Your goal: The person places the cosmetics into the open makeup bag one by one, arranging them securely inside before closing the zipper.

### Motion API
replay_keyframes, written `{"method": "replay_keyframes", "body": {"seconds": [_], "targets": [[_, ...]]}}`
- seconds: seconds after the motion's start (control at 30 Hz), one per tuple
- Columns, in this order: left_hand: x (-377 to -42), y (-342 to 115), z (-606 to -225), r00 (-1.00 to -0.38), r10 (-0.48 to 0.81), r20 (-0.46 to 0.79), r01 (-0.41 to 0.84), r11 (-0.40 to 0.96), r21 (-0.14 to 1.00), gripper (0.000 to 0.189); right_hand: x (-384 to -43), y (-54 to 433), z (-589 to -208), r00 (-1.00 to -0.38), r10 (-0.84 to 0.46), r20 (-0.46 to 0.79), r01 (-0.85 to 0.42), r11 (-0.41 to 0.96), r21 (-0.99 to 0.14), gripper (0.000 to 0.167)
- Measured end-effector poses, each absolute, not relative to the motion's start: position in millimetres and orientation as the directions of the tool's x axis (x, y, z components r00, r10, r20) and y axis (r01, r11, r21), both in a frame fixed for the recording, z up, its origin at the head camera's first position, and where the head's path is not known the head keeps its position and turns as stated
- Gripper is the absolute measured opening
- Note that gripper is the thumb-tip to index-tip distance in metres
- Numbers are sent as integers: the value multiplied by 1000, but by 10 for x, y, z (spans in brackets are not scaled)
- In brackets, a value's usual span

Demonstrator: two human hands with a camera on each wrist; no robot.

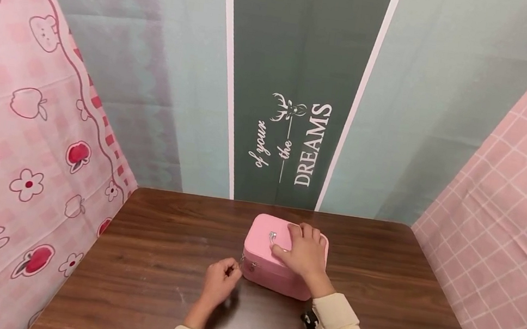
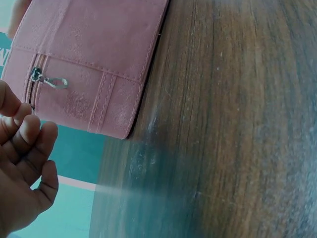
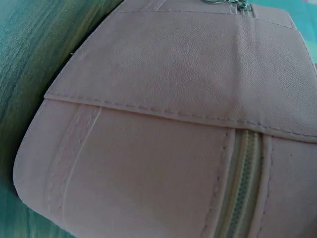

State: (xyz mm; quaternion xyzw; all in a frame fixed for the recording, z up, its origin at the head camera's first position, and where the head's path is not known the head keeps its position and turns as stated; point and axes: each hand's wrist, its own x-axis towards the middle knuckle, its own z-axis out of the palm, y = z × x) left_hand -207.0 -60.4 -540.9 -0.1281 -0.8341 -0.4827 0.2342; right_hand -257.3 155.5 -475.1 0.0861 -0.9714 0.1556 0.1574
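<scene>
A pink box-shaped zip case [image 1: 260, 246] stands closed on the brown table. At its left front corner, my left hand [image 1: 221, 280] has its fingers curled, with thumb and forefinger pinching a zipper pull that they mostly hide. The left wrist view shows the curled left hand [image 2: 27, 158] beside the zip track, with another metal zipper pull [image 2: 57, 83] hanging loose. My right hand [image 1: 306, 251] lies spread across the lid's right part, thumb near the handle's metal fitting [image 1: 273, 235]. The right wrist view shows only the case's side and its zip teeth [image 3: 242, 183], no fingers.
The wood-grain table [image 1: 160, 239] extends around the case on all sides. A green and grey cloth backdrop [image 1: 301, 54] hangs behind its far edge. Patterned pink cloths hang at the left [image 1: 47, 160] and right [image 1: 509, 216].
</scene>
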Motion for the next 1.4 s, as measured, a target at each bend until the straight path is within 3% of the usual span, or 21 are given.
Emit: {"method": "replay_keyframes", "body": {"seconds": [0.23, 0.5, 0.7, 0.97, 1.17, 1.27, 1.4], "targets": [[-2086, -631, -5411, -876, -79, 475, 387, 471, 793, 23, -2602, 1650, -4677, -937, -188, 293, -286, 896, -340, 73], [-2108, -641, -5396, -888, -79, 452, 364, 478, 799, 21, -2903, 2017, -4664, -864, -357, 355, -486, 773, -408, 40], [-2104, -629, -5372, -886, -62, 460, 378, 479, 792, 21, -3000, 2116, -4734, -920, -322, 224, -391, 715, -579, 41], [-2099, -609, -5355, -879, -54, 473, 391, 485, 782, 21, -2950, 2068, -4799, -943, -207, 261, -317, 796, -515, 43], [-2097, -606, -5388, -890, -46, 454, 377, 489, 787, 22, -2889, 2057, -4772, -948, -235, 214, -309, 837, -452, 54], [-2096, -600, -5398, -886, -49, 462, 382, 489, 784, 23, -2870, 2035, -4776, -951, -193, 241, -286, 844, -454, 47], [-2100, -582, -5404, -863, -62, 502, 412, 489, 769, 24, -2833, 1982, -4786, -957, -33, 289, -183, 841, -509, 32]]}}
